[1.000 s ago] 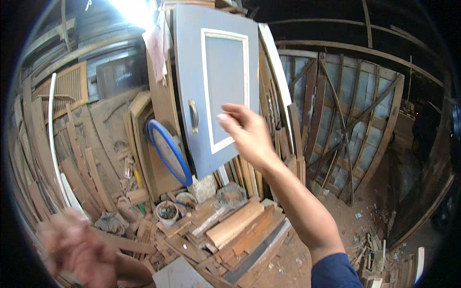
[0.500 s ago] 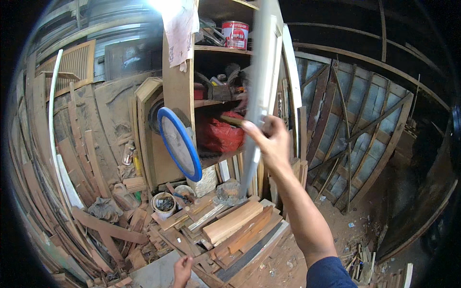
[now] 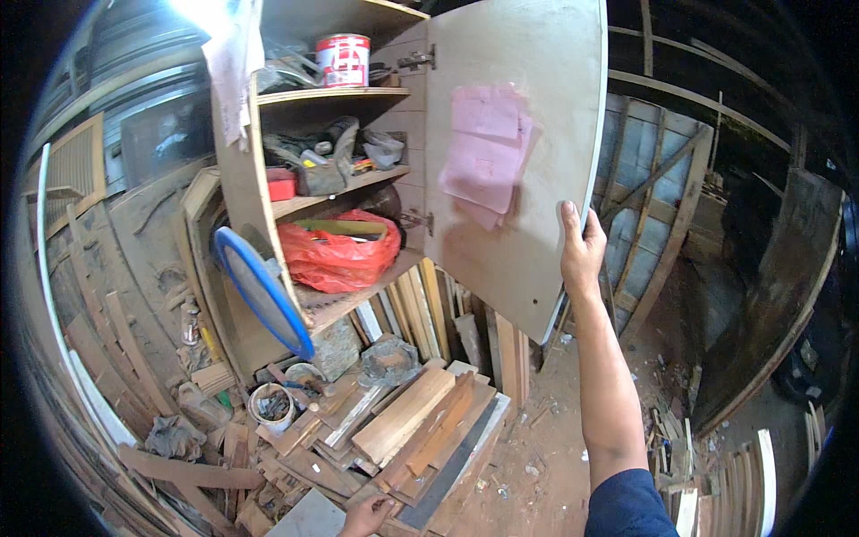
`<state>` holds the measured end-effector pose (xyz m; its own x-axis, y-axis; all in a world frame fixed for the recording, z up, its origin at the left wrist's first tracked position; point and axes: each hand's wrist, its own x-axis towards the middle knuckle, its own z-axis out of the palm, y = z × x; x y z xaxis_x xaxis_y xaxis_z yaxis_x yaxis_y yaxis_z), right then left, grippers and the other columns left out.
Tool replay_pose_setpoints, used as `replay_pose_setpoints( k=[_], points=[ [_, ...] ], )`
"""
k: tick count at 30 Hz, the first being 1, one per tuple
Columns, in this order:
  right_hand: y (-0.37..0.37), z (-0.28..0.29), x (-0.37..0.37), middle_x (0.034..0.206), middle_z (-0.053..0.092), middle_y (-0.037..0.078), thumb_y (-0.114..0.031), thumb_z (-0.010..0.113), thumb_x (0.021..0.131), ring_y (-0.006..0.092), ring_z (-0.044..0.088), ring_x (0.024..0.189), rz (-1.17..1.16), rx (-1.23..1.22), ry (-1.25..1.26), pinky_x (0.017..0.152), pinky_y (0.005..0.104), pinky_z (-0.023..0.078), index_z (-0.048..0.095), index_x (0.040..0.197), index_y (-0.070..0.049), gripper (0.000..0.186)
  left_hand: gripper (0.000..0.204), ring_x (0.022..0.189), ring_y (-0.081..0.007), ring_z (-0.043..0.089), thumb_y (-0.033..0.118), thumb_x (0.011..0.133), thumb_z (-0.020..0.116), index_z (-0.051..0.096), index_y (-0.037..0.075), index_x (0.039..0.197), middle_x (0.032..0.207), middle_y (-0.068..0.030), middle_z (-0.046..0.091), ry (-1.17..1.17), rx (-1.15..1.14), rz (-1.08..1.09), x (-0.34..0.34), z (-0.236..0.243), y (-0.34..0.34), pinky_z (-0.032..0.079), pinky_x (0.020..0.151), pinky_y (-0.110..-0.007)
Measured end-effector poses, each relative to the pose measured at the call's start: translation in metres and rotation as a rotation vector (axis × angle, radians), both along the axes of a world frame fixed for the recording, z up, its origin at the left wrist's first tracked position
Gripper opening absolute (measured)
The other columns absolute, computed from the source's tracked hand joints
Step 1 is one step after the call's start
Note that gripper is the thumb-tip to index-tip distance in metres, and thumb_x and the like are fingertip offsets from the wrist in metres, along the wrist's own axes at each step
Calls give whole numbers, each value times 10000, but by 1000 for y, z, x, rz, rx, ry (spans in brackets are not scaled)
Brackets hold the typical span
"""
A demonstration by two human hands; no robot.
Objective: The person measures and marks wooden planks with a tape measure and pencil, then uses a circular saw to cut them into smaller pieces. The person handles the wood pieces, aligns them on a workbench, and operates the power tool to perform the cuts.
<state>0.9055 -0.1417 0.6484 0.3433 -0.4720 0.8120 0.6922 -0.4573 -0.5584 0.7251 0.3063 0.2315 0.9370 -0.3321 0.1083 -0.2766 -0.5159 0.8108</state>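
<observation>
You've got the cabinet door (image 3: 510, 152) swung wide open, inner face toward you. It's plain unpainted board, light tan, w/ a thin pale edge strip down its right side. Hinged on its left to the cabinet, two metal hinges (image 3: 417, 61) showing, one near the top, one approx. mid-height. Pink paper sheets (image 3: 483, 152) stuck on the inner face, overlapping, upper-middle. Door hangs upright; its lower edge looks slanted, fisheye bends it. Your right hand (image 3: 580, 251) grips the door's outer right edge low down, thumb on the inner face, fingers wrapped behind.
</observation>
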Motion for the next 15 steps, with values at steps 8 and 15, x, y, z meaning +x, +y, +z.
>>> replay_pose_setpoints(
  k=[8, 15],
  points=[
    [-52, -2, 25, 896, 663, 87, -543, 592, 1021, 160, 567, 854, -142, -34, 75, 815, 341, 479, 645, 1098, 40, 590, 245, 988, -351, 697, 298, 986, 648, 761, 113, 1099, 1051, -180, 736, 116, 221, -178, 22, -62, -18, 544, 845, -455],
    [-49, -1, 21, 967, 697, 161, -564, 555, 1029, 228, 623, 914, -197, -79, 97, 876, 382, 489, 630, 1134, 51, 628, 258, 1003, -343, 704, 292, 996, 642, 741, 79, 1103, 1061, -181, 739, 183, 203, -274, 9, -108, -39, 548, 857, -451]
  ],
)
